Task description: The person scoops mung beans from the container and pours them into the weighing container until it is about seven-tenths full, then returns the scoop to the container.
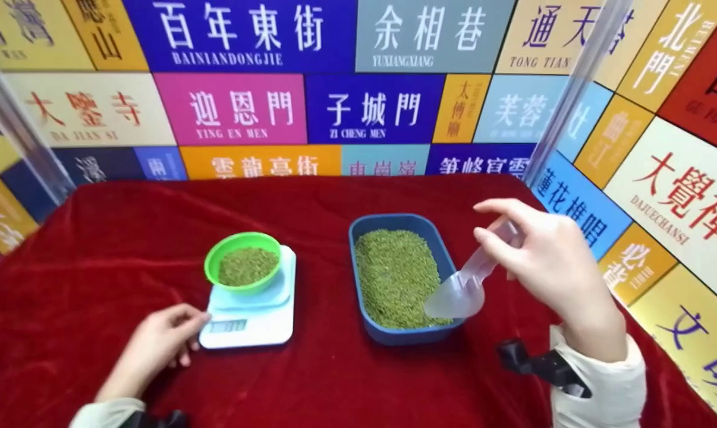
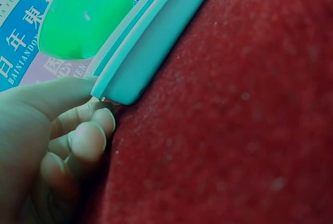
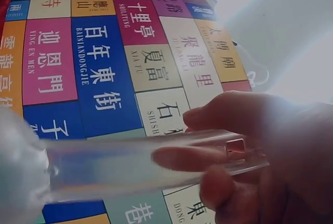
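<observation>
A white digital kitchen scale point(image 1: 257, 336) lies on the left, bearing a bright green bowl point(image 1: 213, 261) with dry green granules point(image 1: 248, 266) in it. My left hand point(image 1: 156, 336) is at the scale's near left corner. In the left wrist view its thumb lies against the scale's corner, and the other fingers curl just below. Between thumb and fingers, my right hand point(image 1: 552, 255) holds a translucent plastic scoop point(image 1: 456, 296) by its handle. The scoop's bowl hangs tilted over the right edge of a blue rectangular tub point(image 1: 412, 336) full of similar green granules point(image 1: 397, 273).
A dark red velvet cloth point(image 1: 329, 380) covers the table. Behind and to the right stand panels point(image 1: 239, 113) printed with colourful place-name signs. Clear upright posts point(image 1: 578, 89) rise at the table's back corners.
</observation>
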`<action>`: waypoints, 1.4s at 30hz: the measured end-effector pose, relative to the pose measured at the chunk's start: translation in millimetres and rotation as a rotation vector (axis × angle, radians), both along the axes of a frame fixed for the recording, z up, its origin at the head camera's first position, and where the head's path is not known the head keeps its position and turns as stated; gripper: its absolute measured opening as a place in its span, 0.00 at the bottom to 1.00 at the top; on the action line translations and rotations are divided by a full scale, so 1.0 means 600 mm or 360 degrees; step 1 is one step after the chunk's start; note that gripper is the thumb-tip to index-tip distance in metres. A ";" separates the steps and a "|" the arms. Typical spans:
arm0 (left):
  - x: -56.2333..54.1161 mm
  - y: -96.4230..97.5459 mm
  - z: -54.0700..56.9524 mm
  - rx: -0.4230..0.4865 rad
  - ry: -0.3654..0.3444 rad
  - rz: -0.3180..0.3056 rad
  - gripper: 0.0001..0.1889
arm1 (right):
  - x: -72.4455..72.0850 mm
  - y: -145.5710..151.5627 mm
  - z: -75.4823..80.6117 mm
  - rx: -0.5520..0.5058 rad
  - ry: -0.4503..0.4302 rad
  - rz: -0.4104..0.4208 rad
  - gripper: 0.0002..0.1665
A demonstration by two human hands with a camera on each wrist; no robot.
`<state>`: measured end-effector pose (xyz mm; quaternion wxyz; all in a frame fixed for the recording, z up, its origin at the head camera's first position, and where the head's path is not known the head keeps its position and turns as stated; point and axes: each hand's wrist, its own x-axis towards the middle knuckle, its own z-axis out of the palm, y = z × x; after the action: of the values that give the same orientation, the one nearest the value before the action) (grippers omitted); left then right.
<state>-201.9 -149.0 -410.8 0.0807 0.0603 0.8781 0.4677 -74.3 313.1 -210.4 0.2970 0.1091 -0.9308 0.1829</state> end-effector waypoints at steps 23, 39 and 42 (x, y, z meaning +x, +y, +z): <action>0.013 0.005 -0.002 -0.0057 0.0009 -0.0089 0.25 | 0.021 -0.023 -0.012 0.0399 -0.0701 -0.0353 0.15; 0.016 -0.003 -0.002 -0.0060 0.0017 -0.0087 0.24 | -0.010 -0.008 -0.034 0.0337 -0.0993 -0.0393 0.17; 0.014 0.001 -0.001 -0.0047 0.0033 -0.0091 0.23 | -0.011 -0.005 -0.038 0.0347 -0.0983 -0.0389 0.17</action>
<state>-193.7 -148.5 -411.4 0.0858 0.0889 0.8837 0.4514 -80.9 309.8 -233.0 0.0075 -0.0326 -0.9970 0.0701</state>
